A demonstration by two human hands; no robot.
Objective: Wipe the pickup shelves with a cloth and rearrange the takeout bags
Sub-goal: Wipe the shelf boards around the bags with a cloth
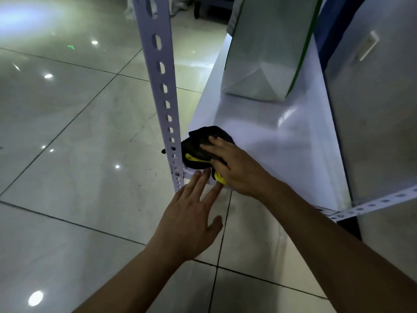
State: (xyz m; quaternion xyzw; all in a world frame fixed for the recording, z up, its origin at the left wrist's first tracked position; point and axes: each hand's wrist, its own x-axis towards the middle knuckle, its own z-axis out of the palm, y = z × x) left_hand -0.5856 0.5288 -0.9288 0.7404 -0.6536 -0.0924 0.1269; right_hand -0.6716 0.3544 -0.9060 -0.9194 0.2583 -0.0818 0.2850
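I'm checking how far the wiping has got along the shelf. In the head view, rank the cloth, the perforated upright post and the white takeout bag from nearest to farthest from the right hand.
1. The cloth: directly under the right hand, at the shelf's near corner.
2. The perforated upright post: just left of the cloth, at that corner.
3. The white takeout bag: standing farther back along the shelf.

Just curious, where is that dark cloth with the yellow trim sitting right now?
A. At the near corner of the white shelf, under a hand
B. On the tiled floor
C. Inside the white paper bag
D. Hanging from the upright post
A: the dark cloth with yellow trim lies at the near corner of the white metal shelf, pressed down by the right hand.
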